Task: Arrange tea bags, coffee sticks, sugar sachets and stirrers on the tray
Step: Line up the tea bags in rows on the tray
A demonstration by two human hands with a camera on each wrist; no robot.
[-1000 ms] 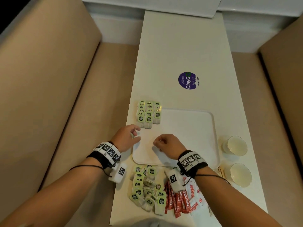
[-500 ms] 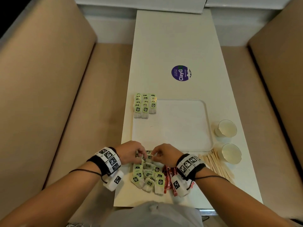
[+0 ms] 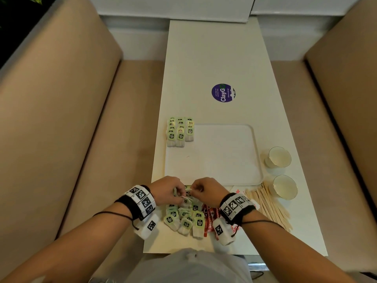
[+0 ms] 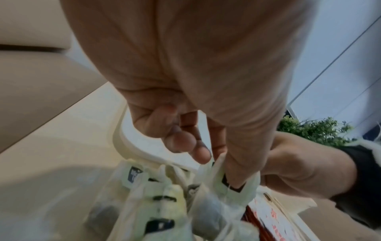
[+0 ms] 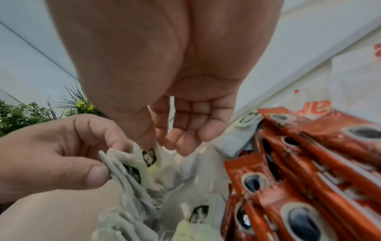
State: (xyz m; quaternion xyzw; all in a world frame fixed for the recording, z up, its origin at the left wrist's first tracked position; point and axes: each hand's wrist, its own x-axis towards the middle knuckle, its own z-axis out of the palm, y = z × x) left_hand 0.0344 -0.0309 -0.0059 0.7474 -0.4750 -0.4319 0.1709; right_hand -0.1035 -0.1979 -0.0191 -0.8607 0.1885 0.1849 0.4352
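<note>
A white tray [image 3: 224,160] lies mid-table, with rows of green-tagged tea bags [image 3: 179,131] at its far left corner. Between the tray and the table's front edge sits a loose pile of tea bags [image 3: 183,219]; both hands work at its far end. My left hand [image 3: 179,194] pinches a few tea bags [image 4: 233,184] by their tops. My right hand [image 3: 193,190] pinches the tag of one tea bag [image 5: 149,156] between thumb and fingers. Red coffee sticks [image 3: 210,219] lie right of the pile, partly under my right wrist. Sugar sachets [image 3: 236,190] and wooden stirrers [image 3: 269,207] lie further right.
Two white paper cups [image 3: 279,157] [image 3: 284,186] stand right of the tray. A purple sticker [image 3: 223,92] marks the far half of the table. Beige bench seats [image 3: 71,119] flank the narrow table on both sides.
Both hands have drawn back from the tray's near left part to the loose pile and taken hold of tea bags. The head view has shifted too.
</note>
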